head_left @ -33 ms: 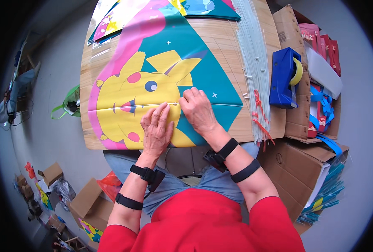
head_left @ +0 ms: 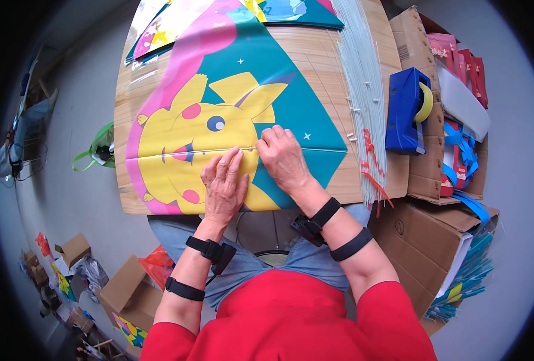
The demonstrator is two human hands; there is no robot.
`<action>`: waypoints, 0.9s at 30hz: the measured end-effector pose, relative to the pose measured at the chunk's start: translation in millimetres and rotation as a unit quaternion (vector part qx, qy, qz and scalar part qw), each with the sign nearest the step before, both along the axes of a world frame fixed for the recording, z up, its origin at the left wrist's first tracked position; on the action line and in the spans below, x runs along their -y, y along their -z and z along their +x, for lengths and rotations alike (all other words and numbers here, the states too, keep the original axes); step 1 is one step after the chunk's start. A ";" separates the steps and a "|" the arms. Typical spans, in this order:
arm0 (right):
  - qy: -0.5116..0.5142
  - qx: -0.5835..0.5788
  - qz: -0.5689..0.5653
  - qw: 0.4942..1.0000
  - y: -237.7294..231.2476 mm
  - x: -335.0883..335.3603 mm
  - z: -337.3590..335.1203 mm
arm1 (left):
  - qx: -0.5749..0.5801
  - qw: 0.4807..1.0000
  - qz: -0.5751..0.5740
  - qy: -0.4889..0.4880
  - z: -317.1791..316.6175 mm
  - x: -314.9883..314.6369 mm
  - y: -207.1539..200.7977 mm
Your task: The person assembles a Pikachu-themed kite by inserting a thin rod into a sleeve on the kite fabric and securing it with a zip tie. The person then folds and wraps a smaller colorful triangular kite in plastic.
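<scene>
A printed kite sheet [head_left: 176, 126] with a yellow cartoon figure on teal and pink lies spread over the wooden table. Across it, from left to right, runs a thin pale rod or seam [head_left: 315, 150]. My left hand [head_left: 223, 183] rests palm down on the yellow part, its fingers stretched out and their tips at this line. Just to the right, my right hand [head_left: 283, 159] has its fingers curled together in a pinch over the same line. A tiny dark piece shows beside its fingertips; what the pinch holds is hidden.
Long thin white rods [head_left: 358, 78] and red ribbons [head_left: 370, 162] lie along the table's right side. Beside them stands a blue tape dispenser [head_left: 403, 114]. Cardboard boxes [head_left: 408, 240] flank the table at right. More printed sheets [head_left: 303, 13] lie at the far edge. A green bag [head_left: 103, 144] is at left.
</scene>
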State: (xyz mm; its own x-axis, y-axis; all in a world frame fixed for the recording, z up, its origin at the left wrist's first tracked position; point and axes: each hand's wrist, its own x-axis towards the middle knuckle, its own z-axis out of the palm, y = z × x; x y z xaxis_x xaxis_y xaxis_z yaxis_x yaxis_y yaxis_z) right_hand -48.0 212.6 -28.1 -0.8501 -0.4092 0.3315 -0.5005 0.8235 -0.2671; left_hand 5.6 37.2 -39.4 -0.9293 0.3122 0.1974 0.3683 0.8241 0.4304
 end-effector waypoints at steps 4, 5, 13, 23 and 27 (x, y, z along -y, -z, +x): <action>-0.003 0.002 0.004 1.000 1.9 -0.3 -0.4 | 0.001 1.000 0.000 0.001 -0.1 0.8 -0.9; -0.003 0.002 0.005 1.000 1.4 0.1 -0.2 | 0.001 1.000 0.000 0.001 0.0 1.1 -0.9; 0.000 0.006 0.013 1.000 0.1 -0.3 0.7 | 0.000 1.000 0.004 0.002 -0.2 1.7 -0.2; 0.000 0.000 0.013 1.000 0.1 0.5 1.5 | 0.004 1.000 0.004 0.000 0.1 1.6 -1.1; 0.003 0.001 0.012 1.000 0.3 0.8 2.4 | 0.003 1.000 0.004 0.000 -0.2 1.6 -0.9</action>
